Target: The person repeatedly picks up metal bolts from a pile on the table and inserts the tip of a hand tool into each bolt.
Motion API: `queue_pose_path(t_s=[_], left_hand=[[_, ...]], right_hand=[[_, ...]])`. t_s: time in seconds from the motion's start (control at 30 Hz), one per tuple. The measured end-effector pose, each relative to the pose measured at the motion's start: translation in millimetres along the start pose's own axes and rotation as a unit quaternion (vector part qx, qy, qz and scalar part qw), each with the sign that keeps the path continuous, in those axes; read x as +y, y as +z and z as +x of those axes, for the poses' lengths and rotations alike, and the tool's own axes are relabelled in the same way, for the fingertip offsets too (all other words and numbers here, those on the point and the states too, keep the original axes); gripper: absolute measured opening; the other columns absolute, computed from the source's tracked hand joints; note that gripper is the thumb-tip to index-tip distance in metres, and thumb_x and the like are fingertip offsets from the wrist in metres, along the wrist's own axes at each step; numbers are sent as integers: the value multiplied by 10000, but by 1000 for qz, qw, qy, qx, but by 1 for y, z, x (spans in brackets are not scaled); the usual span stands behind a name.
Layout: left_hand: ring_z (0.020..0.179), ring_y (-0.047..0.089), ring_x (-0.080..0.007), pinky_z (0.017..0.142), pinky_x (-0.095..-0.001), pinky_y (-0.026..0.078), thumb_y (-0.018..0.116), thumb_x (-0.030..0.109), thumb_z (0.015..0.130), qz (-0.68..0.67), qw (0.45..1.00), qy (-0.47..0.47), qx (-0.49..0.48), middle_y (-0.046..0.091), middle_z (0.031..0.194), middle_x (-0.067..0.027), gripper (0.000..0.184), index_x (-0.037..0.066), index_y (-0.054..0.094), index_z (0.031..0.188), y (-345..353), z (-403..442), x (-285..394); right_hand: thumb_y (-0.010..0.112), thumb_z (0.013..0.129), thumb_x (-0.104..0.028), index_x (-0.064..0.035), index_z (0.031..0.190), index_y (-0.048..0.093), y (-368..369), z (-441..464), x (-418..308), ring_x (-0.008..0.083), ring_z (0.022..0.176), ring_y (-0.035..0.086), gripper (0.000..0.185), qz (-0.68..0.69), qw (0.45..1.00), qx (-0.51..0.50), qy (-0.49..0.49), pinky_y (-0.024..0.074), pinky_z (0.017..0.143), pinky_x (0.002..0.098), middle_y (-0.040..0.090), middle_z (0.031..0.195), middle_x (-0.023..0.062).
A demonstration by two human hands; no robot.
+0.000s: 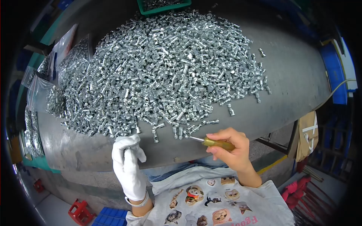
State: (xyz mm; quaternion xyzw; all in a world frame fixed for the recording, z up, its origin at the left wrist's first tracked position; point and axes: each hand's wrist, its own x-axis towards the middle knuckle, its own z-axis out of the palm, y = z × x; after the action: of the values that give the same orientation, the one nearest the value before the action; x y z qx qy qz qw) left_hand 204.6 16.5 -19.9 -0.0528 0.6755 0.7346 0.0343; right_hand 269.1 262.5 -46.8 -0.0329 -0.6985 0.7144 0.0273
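Observation:
My right hand (233, 145) is bare and closed around the yellowish handle of a screwdriver (220, 144). Its thin metal shaft points left, with the tip close to a few small metal fittings (181, 132) at the front of the pile. My left hand (128, 160) wears a white glove and sits at the pile's front left edge. Its fingers are curled together, and whatever they may hold is hidden. A large heap of shiny silver fittings (162, 71) spreads in front of both hands. One single fitting (155, 135) lies apart between them.
The heap rests on a dark grey table (294, 79) with a curved-looking front edge. A green tray (166, 9) of small parts stands at the back. Clear plastic bags (39, 94) of fittings lie at the left. A red stool (81, 211) is on the floor.

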Motion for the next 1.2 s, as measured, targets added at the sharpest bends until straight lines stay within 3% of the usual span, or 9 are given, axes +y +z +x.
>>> queue_pose_path(t_s=[0.1,0.17,0.33,0.43,0.53,0.77,1.0,1.13,1.2], left_hand=[[752,526,-165,695,-308,457,629,19,840,358,918,165,30,608,946,-81,147,24,620,987,7,5,-14],[861,603,-270,739,-362,488,841,135,699,461,874,152,27,623,920,-108,363,48,636,986,21,4,-11],[775,614,-290,689,-384,498,850,176,729,556,823,111,20,623,907,-128,337,79,654,985,27,3,-14],[772,593,-162,686,-276,495,720,-50,817,479,866,140,22,611,970,-91,167,15,641,949,15,3,-29],[738,631,-220,651,-303,508,762,-45,782,314,942,118,3,616,886,-95,248,50,636,974,9,2,-30],[739,628,-202,637,-297,501,786,-86,732,341,919,176,-92,620,889,-98,326,29,619,987,17,-7,-15],[619,542,-227,559,-341,434,754,-51,697,361,891,238,-137,584,760,-35,293,84,593,902,17,-4,-10],[586,494,-211,553,-313,403,690,-87,695,294,906,269,-145,548,734,-38,290,89,554,882,15,-4,-17],[593,484,-176,551,-298,387,697,-31,767,223,938,232,-124,540,732,-36,219,78,547,884,17,-6,-27]], right_hand=[[736,850,16,-9,1107,685,1,0,0,73,638,674,264,2,1000,3,-2,511,557,203,740,875,82],[736,850,16,-8,1106,684,2,1,0,81,660,684,262,5,1000,5,1,518,571,206,742,889,85],[734,850,23,-4,1106,682,4,0,-3,102,756,711,262,-9,1000,8,1,544,650,217,746,924,85],[734,850,25,-2,1115,683,5,1,-5,108,792,714,271,-9,1000,0,8,551,686,224,745,950,88],[738,851,17,-8,1129,686,9,2,-9,112,816,714,284,-8,1000,-13,24,556,694,236,742,977,94],[771,826,-12,-25,1129,698,22,3,-6,156,840,725,312,-46,997,-51,-31,556,694,256,740,982,101],[784,794,14,-44,1091,741,11,3,-9,111,646,622,306,-86,991,-79,-63,475,549,263,704,837,72],[782,778,40,-52,1078,752,12,2,-8,113,629,607,315,-61,991,-90,-82,453,519,254,693,837,70],[791,747,57,-38,1051,754,14,2,-8,133,647,636,320,-64,989,-87,-101,470,526,250,701,845,85]])
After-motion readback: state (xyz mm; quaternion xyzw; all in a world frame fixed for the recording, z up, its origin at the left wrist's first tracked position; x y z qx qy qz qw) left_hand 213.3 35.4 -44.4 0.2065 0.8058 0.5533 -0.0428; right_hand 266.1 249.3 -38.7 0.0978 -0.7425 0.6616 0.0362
